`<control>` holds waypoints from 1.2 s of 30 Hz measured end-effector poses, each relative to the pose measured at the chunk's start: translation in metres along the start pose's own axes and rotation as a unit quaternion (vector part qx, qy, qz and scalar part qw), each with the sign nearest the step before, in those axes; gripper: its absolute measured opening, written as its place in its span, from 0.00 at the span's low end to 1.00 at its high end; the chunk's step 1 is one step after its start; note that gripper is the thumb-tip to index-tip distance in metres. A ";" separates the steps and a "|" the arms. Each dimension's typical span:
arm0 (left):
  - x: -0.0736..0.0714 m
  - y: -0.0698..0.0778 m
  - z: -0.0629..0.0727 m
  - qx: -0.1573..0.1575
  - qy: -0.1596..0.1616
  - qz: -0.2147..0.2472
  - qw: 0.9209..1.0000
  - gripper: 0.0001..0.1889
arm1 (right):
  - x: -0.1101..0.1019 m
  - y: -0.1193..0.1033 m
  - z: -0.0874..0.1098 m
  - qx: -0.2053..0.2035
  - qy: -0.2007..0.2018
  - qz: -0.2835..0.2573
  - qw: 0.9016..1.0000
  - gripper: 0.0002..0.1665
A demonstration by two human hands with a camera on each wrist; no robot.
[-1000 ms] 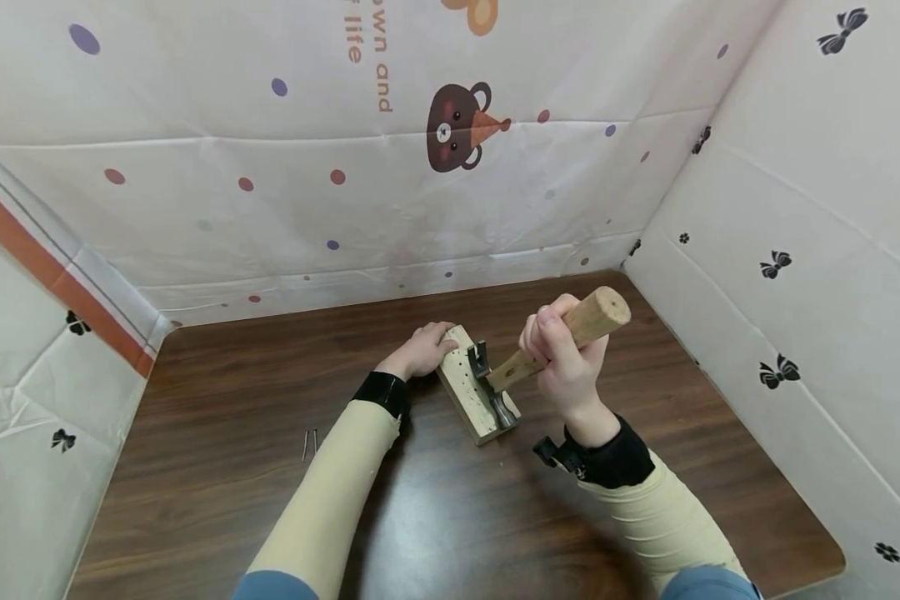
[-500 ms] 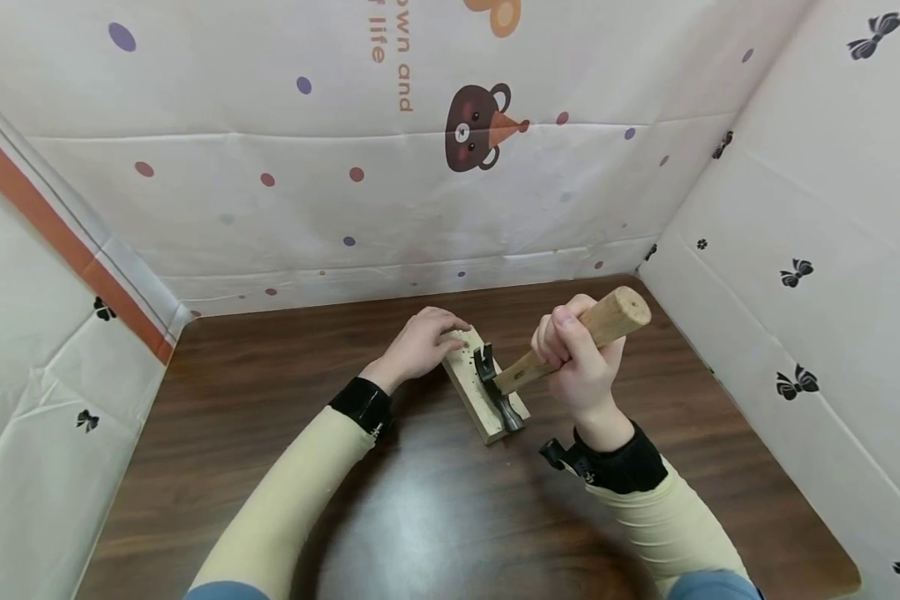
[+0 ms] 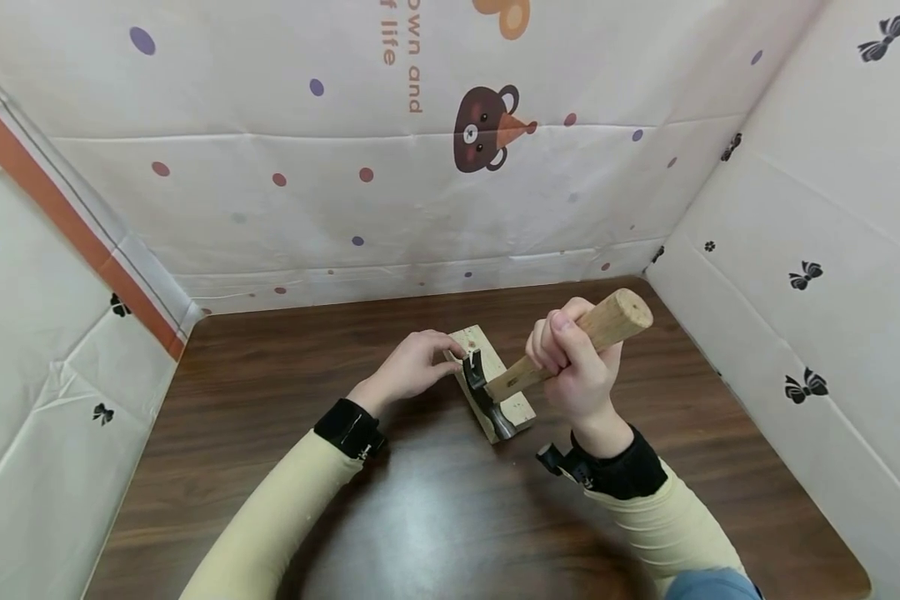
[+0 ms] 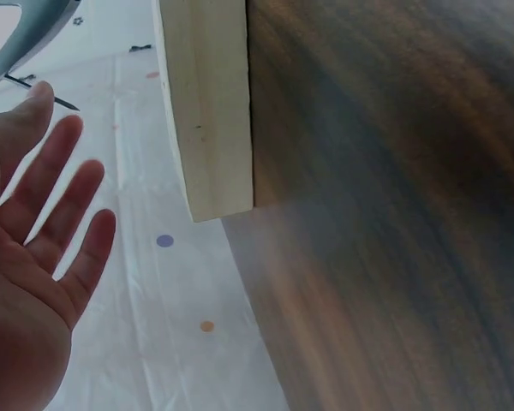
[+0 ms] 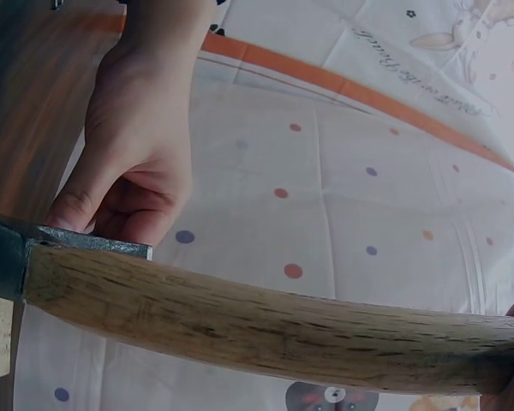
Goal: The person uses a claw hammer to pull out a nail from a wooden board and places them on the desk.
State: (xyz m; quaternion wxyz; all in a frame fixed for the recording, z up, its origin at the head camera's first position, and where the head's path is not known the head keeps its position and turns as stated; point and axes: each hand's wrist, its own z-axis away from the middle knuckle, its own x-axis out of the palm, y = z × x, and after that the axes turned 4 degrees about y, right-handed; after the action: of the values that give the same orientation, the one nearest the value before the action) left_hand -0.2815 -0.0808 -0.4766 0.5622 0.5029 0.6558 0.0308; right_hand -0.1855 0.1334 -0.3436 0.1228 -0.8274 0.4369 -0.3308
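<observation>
My right hand (image 3: 581, 362) grips the wooden handle of a claw hammer (image 3: 607, 321). The hammer's dark metal head lies on its side over the left edge of a pale wooden block (image 3: 521, 408). In the left wrist view a thin nail (image 4: 65, 104) sticks out beside the hammer's claw. My left hand (image 3: 412, 367) reaches to the claw, and its thumb and forefinger appear to pinch this nail; the other fingers (image 4: 90, 248) are spread apart. In the right wrist view the hammer's claw partly hides the fingertips of the left hand (image 5: 141, 137).
A brown wood-grain table (image 3: 240, 400) lies under the block. Printed white sheeting (image 3: 330, 208) rises at the back and both sides.
My left hand has left the block's far end and moved to the hammer's claw. The hammer head has shifted toward the block's left edge, still in the right hand's grip.
</observation>
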 end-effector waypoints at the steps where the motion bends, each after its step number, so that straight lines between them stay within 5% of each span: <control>1: 0.000 0.000 0.001 0.002 0.002 0.007 1.000 0.06 | 0.001 0.000 0.000 0.001 -0.001 -0.001 1.000 0.14; 8: -0.001 -0.001 0.007 0.004 0.002 0.040 0.999 0.05 | 0.005 0.000 0.001 -0.001 -0.008 -0.011 1.000 0.14; 23: 0.004 -0.006 0.011 0.038 0.020 0.004 0.999 0.07 | 0.010 0.002 0.002 0.012 -0.010 -0.021 1.000 0.14; 31: 0.005 -0.004 0.012 0.014 0.022 0.004 1.000 0.06 | 0.012 0.002 0.002 0.011 -0.013 -0.007 1.000 0.13; 36: 0.007 -0.004 0.012 0.003 0.043 0.052 0.998 0.08 | 0.011 0.002 0.003 0.016 -0.011 -0.006 1.000 0.13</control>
State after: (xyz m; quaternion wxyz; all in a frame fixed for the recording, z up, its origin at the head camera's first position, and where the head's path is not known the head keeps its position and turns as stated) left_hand -0.2736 -0.0840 -0.4880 0.5296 0.5362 0.6524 0.0801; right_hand -0.1805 0.1227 -0.3421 0.1387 -0.8313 0.4256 -0.3295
